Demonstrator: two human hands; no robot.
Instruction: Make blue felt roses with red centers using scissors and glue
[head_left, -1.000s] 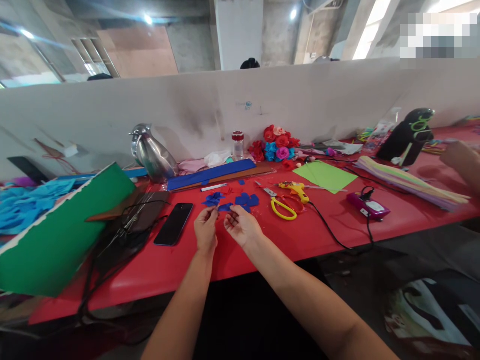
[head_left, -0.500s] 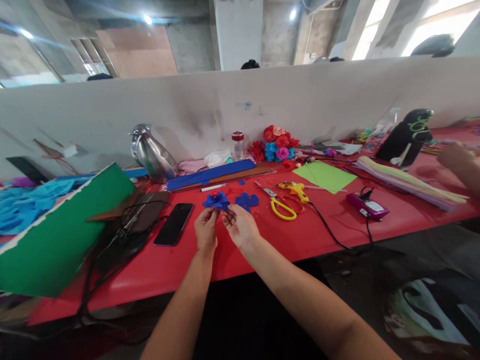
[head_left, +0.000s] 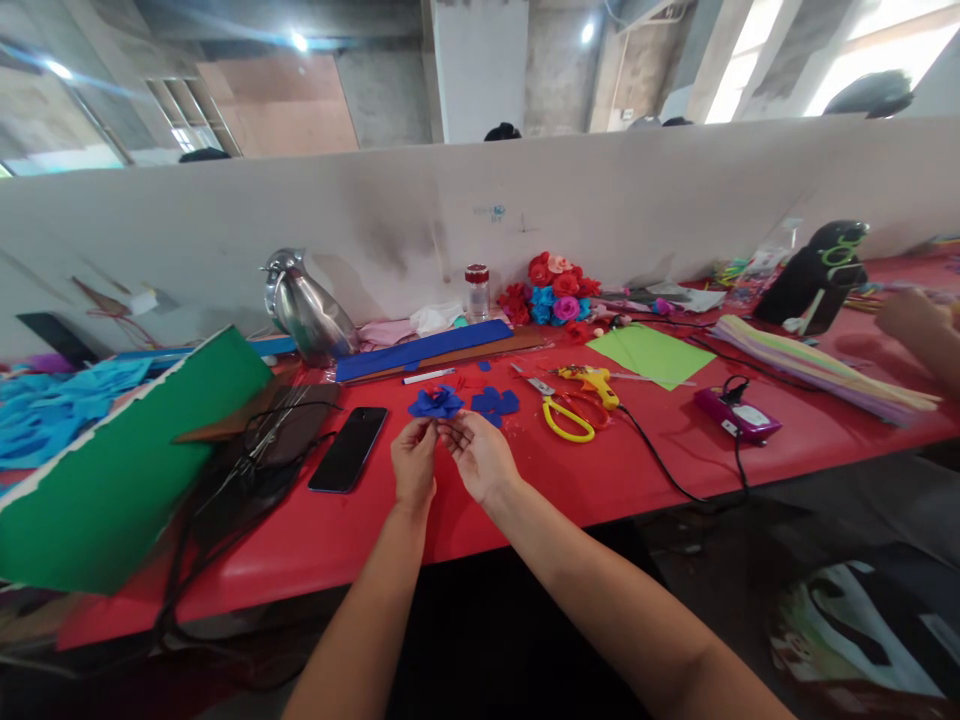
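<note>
I'm holding a ruffled, deep-blue, paper-like flower (head_left: 435,402) over the red-topped table (head_left: 337,540), the left hand (head_left: 414,460) pinching its base, the right hand (head_left: 480,456) pinching its right edge. For neat work, I'd judge, both should be pressing lightly and evenly, without creasing it.

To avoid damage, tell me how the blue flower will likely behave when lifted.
The blue flower is probably light: its petals look thin. Spread loosely above the left hand, they likely flop and could crease easily.
</note>
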